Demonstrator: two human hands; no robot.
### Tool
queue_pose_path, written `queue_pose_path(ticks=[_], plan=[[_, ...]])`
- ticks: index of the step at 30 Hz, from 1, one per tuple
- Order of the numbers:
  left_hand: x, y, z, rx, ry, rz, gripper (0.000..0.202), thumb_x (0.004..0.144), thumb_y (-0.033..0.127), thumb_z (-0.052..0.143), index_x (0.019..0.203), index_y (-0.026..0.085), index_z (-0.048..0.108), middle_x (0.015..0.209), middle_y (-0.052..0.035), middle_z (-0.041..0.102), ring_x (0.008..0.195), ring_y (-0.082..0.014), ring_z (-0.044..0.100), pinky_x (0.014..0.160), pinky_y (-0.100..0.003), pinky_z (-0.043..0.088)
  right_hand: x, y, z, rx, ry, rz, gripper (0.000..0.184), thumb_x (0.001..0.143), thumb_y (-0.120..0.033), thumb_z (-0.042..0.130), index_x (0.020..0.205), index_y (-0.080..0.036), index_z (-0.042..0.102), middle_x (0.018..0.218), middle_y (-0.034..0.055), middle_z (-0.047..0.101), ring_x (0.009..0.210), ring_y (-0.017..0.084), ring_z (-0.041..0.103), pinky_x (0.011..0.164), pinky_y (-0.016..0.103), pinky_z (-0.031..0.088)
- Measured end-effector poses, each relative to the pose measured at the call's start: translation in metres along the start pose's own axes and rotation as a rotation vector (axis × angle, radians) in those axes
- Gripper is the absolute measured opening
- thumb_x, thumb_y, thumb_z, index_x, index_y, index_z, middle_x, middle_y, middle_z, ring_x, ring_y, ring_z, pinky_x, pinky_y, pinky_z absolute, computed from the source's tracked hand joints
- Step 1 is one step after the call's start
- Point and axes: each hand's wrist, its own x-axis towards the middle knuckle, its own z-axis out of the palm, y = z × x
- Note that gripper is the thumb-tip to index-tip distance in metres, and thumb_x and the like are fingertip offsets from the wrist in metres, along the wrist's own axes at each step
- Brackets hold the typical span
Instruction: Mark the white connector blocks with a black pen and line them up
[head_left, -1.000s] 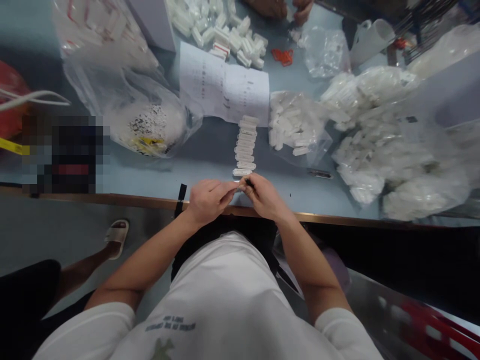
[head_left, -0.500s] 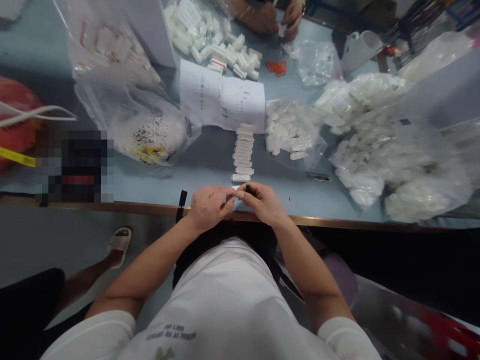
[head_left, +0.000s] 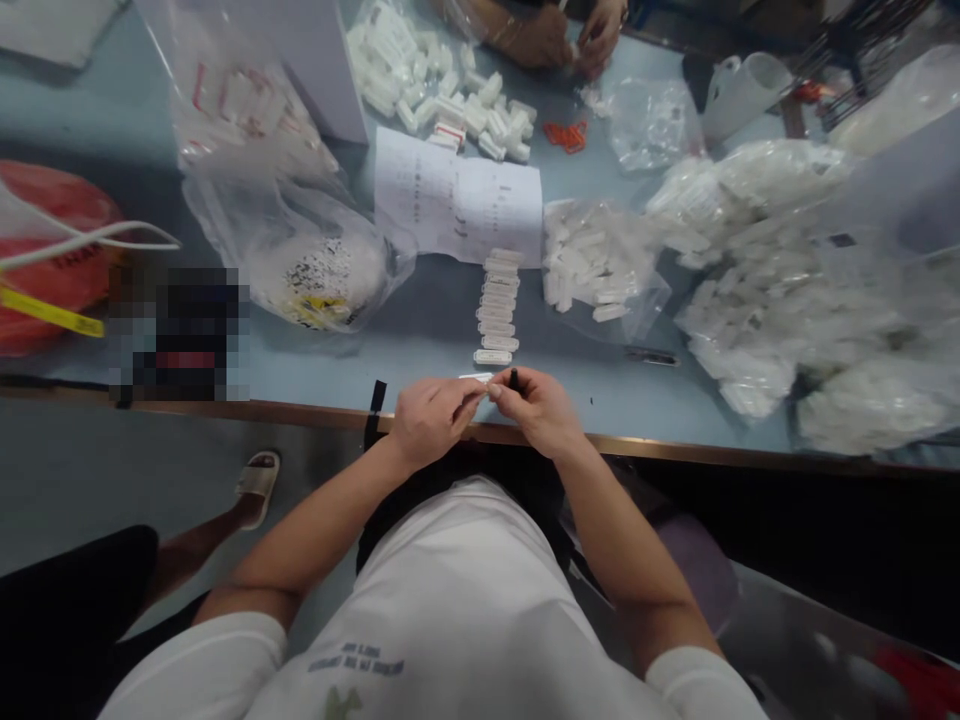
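Observation:
My left hand point(head_left: 429, 418) and my right hand point(head_left: 541, 408) meet at the near edge of the blue table point(head_left: 420, 330). Both are closed, pinching a small white packet point(head_left: 480, 379) between their fingertips. A thin black pen-like object point(head_left: 514, 378) sticks up from my right hand's fingers. Just beyond my hands a neat row of several small white packets point(head_left: 496, 305) runs away from me toward a printed paper sheet point(head_left: 459, 197).
Clear bags of white packets point(head_left: 592, 265) and a big heap point(head_left: 787, 290) lie at the right. A bag with printed items point(head_left: 315, 275) lies at the left, a red bag point(head_left: 52, 250) farther left. Another person's hands point(head_left: 559, 35) work across the table beside loose packets point(head_left: 442, 85).
My hands stay together on the small packet, barely moving. The view has shifted slightly, so everything sits a little to the right.

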Motion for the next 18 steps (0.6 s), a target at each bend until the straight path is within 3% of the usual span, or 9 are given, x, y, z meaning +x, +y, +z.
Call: queue_pose_path(ticks=[5,10,14,18], plan=[[0.0,-0.002,0.003,0.026,-0.032,-0.048,0.033,0.099,0.04,0.046,0.094,0.021,0.072,0.084,-0.0053,0.077,0.078,-0.0159,0.071,0.075,-0.027,0.049,0.001,0.004,-0.002,-0.197,0.026,-0.098,0.02,0.089,-0.039,0.053,0.085,-0.02,0.057,0.071,-0.0032,0.053,0.064,0.011,0.045,0.064,0.026,0.038],[0.0,-0.015,0.004,0.116,-0.136,-0.234,0.043,0.096,0.055,0.047,0.105,0.021,0.072,0.076,-0.0051,0.074,0.076,-0.0203,0.071,0.066,-0.029,0.046,0.007,0.011,-0.021,-0.605,0.127,-0.324,0.012,0.09,-0.019,0.045,0.091,-0.02,0.057,0.088,0.0048,0.06,0.082,0.017,0.055,0.078,0.031,0.045],[-0.003,-0.027,0.008,0.214,-0.251,-0.26,0.042,0.092,0.058,0.052,0.108,0.024,0.07,0.083,-0.0052,0.075,0.078,-0.0237,0.071,0.062,-0.031,0.042,0.014,0.021,-0.029,-0.877,0.042,-0.464,0.019,0.091,-0.013,0.041,0.1,-0.016,0.058,0.098,0.0123,0.059,0.095,0.022,0.055,0.087,0.037,0.048],[-0.004,-0.032,0.013,0.212,-0.276,-0.254,0.041,0.091,0.058,0.055,0.11,0.026,0.069,0.09,-0.0051,0.076,0.08,-0.0247,0.071,0.064,-0.033,0.042,0.016,0.028,-0.023,-1.014,-0.03,-0.535,0.026,0.094,-0.011,0.036,0.106,-0.014,0.06,0.102,0.0143,0.058,0.098,0.024,0.052,0.09,0.04,0.048]])
